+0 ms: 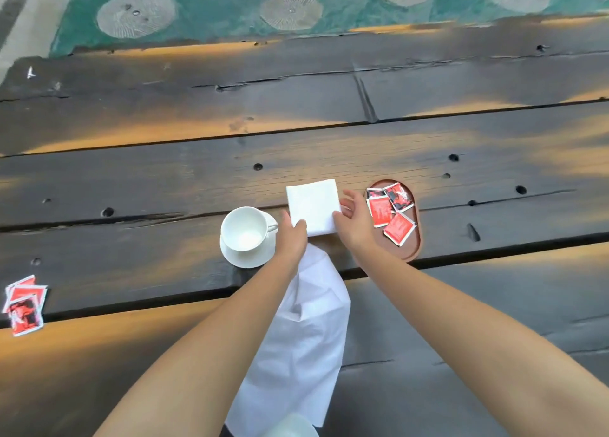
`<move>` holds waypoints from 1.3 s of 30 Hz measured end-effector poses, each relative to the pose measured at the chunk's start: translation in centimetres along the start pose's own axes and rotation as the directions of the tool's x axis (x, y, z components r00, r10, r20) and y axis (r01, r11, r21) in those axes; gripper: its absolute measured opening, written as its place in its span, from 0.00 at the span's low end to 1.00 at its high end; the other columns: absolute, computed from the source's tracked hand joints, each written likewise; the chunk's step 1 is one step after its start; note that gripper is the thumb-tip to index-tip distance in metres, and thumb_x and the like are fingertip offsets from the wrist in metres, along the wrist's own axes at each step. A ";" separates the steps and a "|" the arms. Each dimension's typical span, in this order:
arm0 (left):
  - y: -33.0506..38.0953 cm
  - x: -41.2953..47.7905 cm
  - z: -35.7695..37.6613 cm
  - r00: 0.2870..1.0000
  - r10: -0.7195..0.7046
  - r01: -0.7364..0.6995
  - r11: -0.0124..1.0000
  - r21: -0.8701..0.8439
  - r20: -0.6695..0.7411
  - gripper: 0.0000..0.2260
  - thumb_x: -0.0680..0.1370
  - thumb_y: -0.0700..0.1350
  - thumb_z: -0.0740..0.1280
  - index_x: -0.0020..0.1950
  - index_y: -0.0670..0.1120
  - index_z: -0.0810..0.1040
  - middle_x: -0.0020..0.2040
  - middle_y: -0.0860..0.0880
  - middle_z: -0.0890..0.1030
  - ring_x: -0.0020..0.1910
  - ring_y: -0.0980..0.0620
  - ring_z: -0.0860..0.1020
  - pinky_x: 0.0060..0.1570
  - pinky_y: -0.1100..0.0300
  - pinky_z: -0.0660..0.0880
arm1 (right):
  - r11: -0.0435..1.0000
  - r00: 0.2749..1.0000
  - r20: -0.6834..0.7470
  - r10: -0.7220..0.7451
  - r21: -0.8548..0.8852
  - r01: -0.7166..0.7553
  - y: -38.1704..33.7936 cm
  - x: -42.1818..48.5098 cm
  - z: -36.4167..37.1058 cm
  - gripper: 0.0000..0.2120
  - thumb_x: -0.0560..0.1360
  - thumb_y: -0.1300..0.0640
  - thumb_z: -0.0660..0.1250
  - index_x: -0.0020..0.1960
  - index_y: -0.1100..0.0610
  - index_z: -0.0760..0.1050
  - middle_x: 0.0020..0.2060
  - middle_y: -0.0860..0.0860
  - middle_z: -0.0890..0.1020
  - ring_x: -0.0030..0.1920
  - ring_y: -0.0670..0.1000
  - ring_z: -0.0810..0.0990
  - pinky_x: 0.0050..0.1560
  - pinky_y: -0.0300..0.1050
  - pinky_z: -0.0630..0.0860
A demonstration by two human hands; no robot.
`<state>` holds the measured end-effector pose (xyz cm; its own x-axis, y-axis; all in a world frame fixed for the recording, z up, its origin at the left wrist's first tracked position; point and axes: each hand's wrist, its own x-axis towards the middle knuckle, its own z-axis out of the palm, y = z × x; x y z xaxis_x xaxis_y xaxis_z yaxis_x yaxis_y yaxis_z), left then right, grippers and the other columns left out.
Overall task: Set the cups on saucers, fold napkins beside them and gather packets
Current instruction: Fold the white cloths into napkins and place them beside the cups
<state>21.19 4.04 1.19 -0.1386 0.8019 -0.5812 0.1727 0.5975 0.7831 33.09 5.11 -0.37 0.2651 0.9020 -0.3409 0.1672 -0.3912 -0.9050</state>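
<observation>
Dark plank table [329,133] is shown with the folded napkin [313,206] being squared, likely for the cup [244,227] just left of the left hand [291,235], whose grip cannot be told, while the right hand [354,222] fingers [349,195] are spread along its edge, packets [392,216] just right.

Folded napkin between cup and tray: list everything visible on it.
The folded napkin is a white square, paper or thin cloth by its look, lying flat and slightly turned on the dark plank table. It sits between the cup and the brown tray. The left hand rests on its near left corner; the right hand touches its right edge, fingers spread. The hands partly hide its near edge.
</observation>
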 end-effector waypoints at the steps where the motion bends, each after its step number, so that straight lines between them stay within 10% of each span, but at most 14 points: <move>1: -0.1 0.2 0.3 1.000 0.013 -0.013 0.999 0.040 0.011 0.22 0.80 0.40 0.55 0.74 0.43 0.57 0.71 0.43 0.69 0.67 0.43 0.69 0.68 0.48 0.65 | 1.000 1.000 -0.004 -0.008 -0.001 0.008 0.2 0.3 0.3 0.23 0.74 0.71 0.60 0.67 0.60 0.66 0.59 0.55 0.76 0.60 0.51 0.76 0.59 0.41 0.75; 7: -2.9 -0.2 1.9 0.979 0.160 -0.202 0.868 0.453 0.129 0.31 0.80 0.45 0.59 0.78 0.43 0.44 0.79 0.45 0.42 0.78 0.47 0.44 0.76 0.51 0.52 | 0.985 0.999 0.023 -0.024 -0.170 0.027 2.5 0.6 1.4 0.21 0.73 0.70 0.61 0.65 0.62 0.71 0.63 0.58 0.76 0.64 0.56 0.74 0.67 0.51 0.69; 13: -5.9 -1.1 0.5 0.974 0.106 -0.221 0.631 0.744 0.200 0.34 0.80 0.54 0.58 0.77 0.42 0.43 0.79 0.46 0.38 0.78 0.46 0.43 0.75 0.49 0.50 | 0.953 0.992 0.121 -0.030 -0.297 0.065 3.3 0.1 1.6 0.20 0.75 0.69 0.60 0.67 0.62 0.72 0.65 0.56 0.77 0.66 0.54 0.73 0.66 0.40 0.65; 24: -8.4 -3.5 -2.0 0.970 0.085 -0.239 0.524 0.817 0.229 0.34 0.79 0.55 0.56 0.77 0.43 0.44 0.79 0.48 0.38 0.78 0.47 0.42 0.74 0.47 0.51 | 0.930 0.974 0.226 -0.022 -0.353 0.103 4.7 -2.0 1.8 0.22 0.75 0.68 0.60 0.68 0.61 0.71 0.68 0.54 0.75 0.69 0.53 0.71 0.68 0.39 0.62; 32: -8.0 -4.1 -2.6 0.968 0.198 -0.247 0.628 0.738 0.156 0.24 0.80 0.51 0.57 0.74 0.45 0.58 0.77 0.48 0.54 0.74 0.46 0.57 0.68 0.47 0.62 | 0.972 0.995 0.064 0.074 -0.229 -0.058 5.4 -3.3 1.4 0.20 0.75 0.64 0.60 0.66 0.59 0.66 0.61 0.53 0.74 0.55 0.50 0.75 0.56 0.45 0.71; 39: -7.9 -4.2 -4.0 0.987 0.097 -0.163 0.539 0.826 0.132 0.15 0.78 0.45 0.59 0.65 0.47 0.68 0.62 0.47 0.73 0.64 0.45 0.70 0.60 0.48 0.67 | 0.962 0.976 0.095 0.198 -0.211 -0.175 7.4 -6.0 0.8 0.11 0.73 0.60 0.62 0.55 0.54 0.70 0.34 0.45 0.76 0.40 0.50 0.75 0.46 0.46 0.72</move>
<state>16.48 -4.08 -1.69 0.0083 0.8500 -0.5267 0.9216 0.1979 0.3338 31.99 -3.09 -5.18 0.2016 0.8196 -0.5363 0.3145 -0.5727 -0.7570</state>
